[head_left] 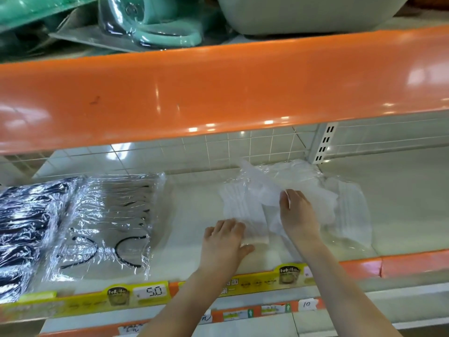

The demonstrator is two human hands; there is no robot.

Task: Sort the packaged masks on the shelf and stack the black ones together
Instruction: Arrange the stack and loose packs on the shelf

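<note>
A pack of black masks (21,229) in clear wrap lies at the far left of the cream shelf (189,215). Beside it lies a clear pack of pale masks with black ear loops (109,222). Packs of white masks (315,198) lie in a loose heap right of centre. My left hand (223,242) rests flat with fingers spread on the front white pack (243,210). My right hand (296,212) reaches into the heap, and its fingers pinch the crumpled wrap of a white pack.
The orange front edge of the upper shelf (218,93) overhangs closely above. Green plastic goods (158,25) and a grey basin (303,13) sit on top of it. Yellow price strips (150,291) line the lower shelf's front edge. A slotted metal upright (324,144) stands behind the heap.
</note>
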